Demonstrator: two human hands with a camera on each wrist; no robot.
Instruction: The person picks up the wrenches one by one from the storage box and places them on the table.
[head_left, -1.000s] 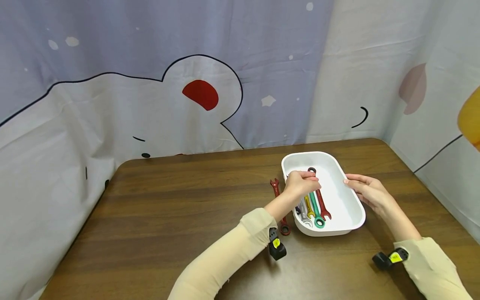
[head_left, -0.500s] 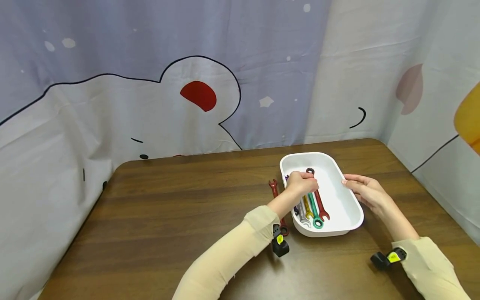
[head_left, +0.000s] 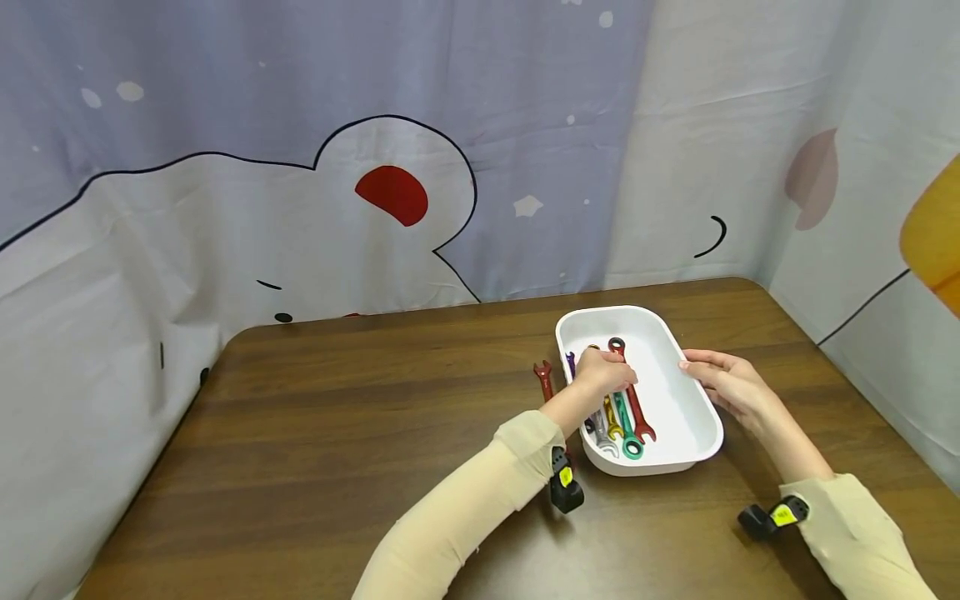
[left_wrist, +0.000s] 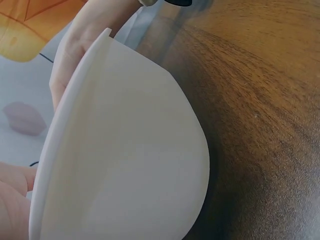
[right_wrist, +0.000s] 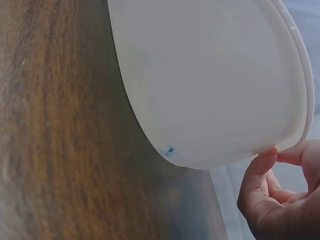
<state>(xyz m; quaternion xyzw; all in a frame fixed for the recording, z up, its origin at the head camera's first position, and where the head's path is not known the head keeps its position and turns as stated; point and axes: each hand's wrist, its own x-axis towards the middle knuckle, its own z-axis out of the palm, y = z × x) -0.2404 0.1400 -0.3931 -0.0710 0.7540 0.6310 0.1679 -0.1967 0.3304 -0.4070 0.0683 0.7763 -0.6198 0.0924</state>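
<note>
grip of the right hand (head_left: 735, 386) is on the rim of the white tray (head_left: 678, 417), with the thumb at the edge and other fingers against the outer wall. about the left hand (head_left: 602, 373) i cannot tell: its fingers bend down into the tray, over the wrenches, but what is between them is hidden. inside the tray, the silver wrench (head_left: 601, 432), yellow wrench (head_left: 612, 423), green wrench (head_left: 625, 425) and red wrench (head_left: 637, 412) lie side by side under and near this hand, and a purple wrench (head_left: 572, 363) shows along the left wall. another red wrench (head_left: 545, 379) lies on the table (head_left: 337, 417), just beside the tray, partly covered by the left arm.

the step in hand is, as i judge, the handling of the wrenches within the tray. to do it well, the right hand should keep the rim steady without lifting it, and the left fingertips should touch one handle only, so that the neighbours do not slide or cross.

the left forearm reaches forward and rightward, with the wrist above the near left rim. the right forearm comes from the lower right, pointing toward the tray.
</note>
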